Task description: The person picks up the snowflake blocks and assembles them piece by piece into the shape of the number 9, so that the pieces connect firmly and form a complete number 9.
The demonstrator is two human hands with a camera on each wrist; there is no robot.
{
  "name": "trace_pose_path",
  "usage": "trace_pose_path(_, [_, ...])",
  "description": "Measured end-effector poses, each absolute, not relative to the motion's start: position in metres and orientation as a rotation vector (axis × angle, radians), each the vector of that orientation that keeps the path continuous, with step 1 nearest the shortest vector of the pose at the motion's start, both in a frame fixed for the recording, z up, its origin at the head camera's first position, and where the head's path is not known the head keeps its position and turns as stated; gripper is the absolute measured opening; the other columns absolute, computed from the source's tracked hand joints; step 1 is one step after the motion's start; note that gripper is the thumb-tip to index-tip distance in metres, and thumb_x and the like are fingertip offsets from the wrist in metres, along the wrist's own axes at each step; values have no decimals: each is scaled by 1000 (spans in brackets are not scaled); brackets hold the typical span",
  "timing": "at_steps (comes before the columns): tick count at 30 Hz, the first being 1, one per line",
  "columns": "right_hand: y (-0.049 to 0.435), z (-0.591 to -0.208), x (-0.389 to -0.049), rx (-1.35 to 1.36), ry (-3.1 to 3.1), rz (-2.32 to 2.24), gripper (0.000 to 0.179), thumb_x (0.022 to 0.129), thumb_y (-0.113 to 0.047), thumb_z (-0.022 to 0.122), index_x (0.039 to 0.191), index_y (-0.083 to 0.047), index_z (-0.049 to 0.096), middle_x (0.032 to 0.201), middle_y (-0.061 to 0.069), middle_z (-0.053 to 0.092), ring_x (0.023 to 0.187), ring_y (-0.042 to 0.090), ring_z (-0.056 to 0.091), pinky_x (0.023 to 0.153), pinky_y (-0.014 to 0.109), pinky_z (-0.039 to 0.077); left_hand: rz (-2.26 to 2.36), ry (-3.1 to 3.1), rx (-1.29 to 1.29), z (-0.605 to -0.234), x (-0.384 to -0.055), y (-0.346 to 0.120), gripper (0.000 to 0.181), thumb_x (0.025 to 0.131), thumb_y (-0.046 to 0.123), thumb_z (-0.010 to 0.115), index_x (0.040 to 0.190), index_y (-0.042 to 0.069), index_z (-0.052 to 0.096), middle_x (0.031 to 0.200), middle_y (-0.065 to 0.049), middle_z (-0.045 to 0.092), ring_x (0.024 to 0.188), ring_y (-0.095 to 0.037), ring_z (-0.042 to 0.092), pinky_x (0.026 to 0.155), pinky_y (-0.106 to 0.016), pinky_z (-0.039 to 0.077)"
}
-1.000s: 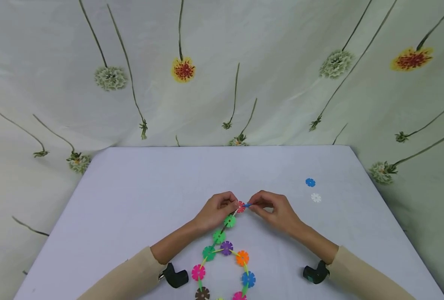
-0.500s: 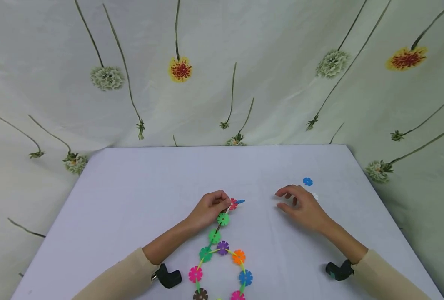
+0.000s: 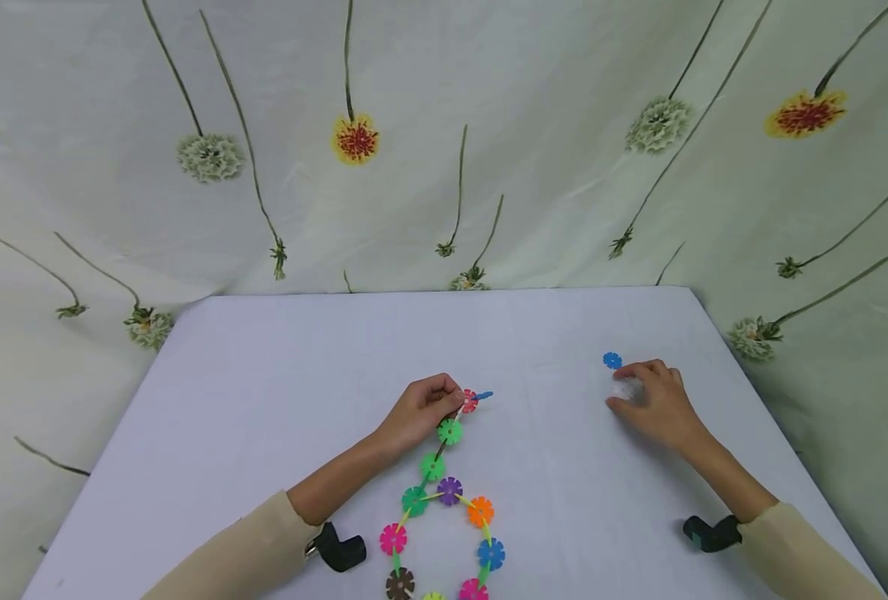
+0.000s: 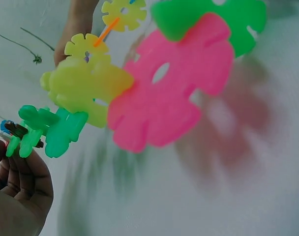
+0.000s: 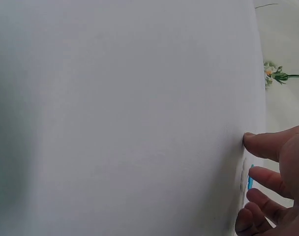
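Note:
My left hand (image 3: pixel 417 412) pinches the red snowflake disc (image 3: pixel 470 401) at the upper end of a chain of interlocking plastic discs. A blue disc (image 3: pixel 485 395), seen edge-on, juts from the red one's right side. Below run green discs (image 3: pixel 450 432), then a loop with purple, orange, blue, pink and brown discs. The left wrist view shows a large pink disc (image 4: pixel 174 83) close up, with the hand (image 4: pixel 21 191) at lower left. Over a loose white disc (image 3: pixel 626 390), my right hand (image 3: pixel 661 408) has thumb and fingers spread apart; they partly hide it.
A loose blue disc (image 3: pixel 612 360) lies just beyond the right fingertips. The white table (image 3: pixel 324 350) ends at a flower-printed cloth (image 3: pixel 414 208) behind. Black wrist cameras (image 3: pixel 339 548) sit at both cuffs. The chain's lower part runs out of the head view.
My right hand let go of the blue disc, now fixed to the red one, and moved right to the loose white disc. The left hand kept its hold on the red disc.

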State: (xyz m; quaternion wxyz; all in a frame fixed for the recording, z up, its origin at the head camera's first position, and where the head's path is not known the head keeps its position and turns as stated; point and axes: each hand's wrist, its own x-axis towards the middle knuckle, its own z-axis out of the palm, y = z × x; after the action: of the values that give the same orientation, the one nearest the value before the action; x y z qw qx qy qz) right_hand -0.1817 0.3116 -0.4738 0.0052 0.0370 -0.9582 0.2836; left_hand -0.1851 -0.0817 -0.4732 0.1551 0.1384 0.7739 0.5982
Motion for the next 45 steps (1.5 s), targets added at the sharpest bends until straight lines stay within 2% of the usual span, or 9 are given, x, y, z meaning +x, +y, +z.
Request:
trace_pose_path(4, [313,-474,-182,125,-2994,888,39,97,-22,80,125,1,67,130,26,60,113,38,57,93,48,50,1734,2166,356,-471,-184,-81,20,110,22,59,107,3,66,86,0,62,78,-14,55,75,-21,48])
trace_pose_path(7, [315,-472,-182,89,-2995,891,40,97,-22,79,125,3,64,126,26,60,108,37,61,92,50,54,1746,2126,329,-469,-184,-80,21,111,23,59,109,4,66,85,1,61,79,-14,55,75,-21,49])
trace_pose_path(10, [318,-471,-183,27,-3010,908,38,98,-23,77,122,3,64,123,25,59,106,37,63,90,49,55,1743,2121,326,-468,-184,-79,23,111,24,59,110,2,65,86,-1,62,79,-15,55,76,-21,49])
trace_pose_path(15, [323,-472,-185,22,-3038,936,29,98,-20,77,115,1,65,116,22,60,102,33,63,83,39,53,1731,2128,312,-470,-183,-78,22,111,23,59,109,1,65,86,-1,62,80,-14,55,77,-21,49])
trace_pose_path(20, [320,-472,-187,59,-3027,986,25,96,-16,78,111,-4,62,111,21,69,98,31,66,80,37,54,1732,2129,316,-471,-181,-80,23,111,23,58,110,0,64,85,1,61,79,-14,54,75,-21,49])
trace_pose_path(27, [305,-472,-188,162,-2938,1086,19,96,-13,80,113,-6,76,108,17,79,93,25,73,78,27,57,1720,2138,289,-474,-180,-83,23,111,23,59,111,1,66,85,2,62,80,-14,56,76,-20,50])
trace_pose_path(32, [292,-469,-189,156,-2889,1302,21,97,-11,79,118,-5,79,105,15,81,86,16,75,74,19,58,1726,2127,282,-473,-180,-83,23,110,25,60,111,3,66,85,3,61,80,-13,56,76,-20,50])
trace_pose_path(40, [258,-466,-189,146,-2796,1780,31,96,-14,81,122,0,73,105,14,80,85,17,78,80,24,63,1706,2146,308,-470,-178,-81,23,111,25,59,111,3,66,87,-1,62,80,-14,56,76,-20,49])
trace_pose_path(45, [236,-466,-189,161,-2704,1930,31,96,-16,82,119,0,70,106,14,79,88,24,77,79,28,64,1718,2136,319,-467,-177,-80,22,111,26,59,111,5,66,85,1,60,78,-15,54,75,-20,49])
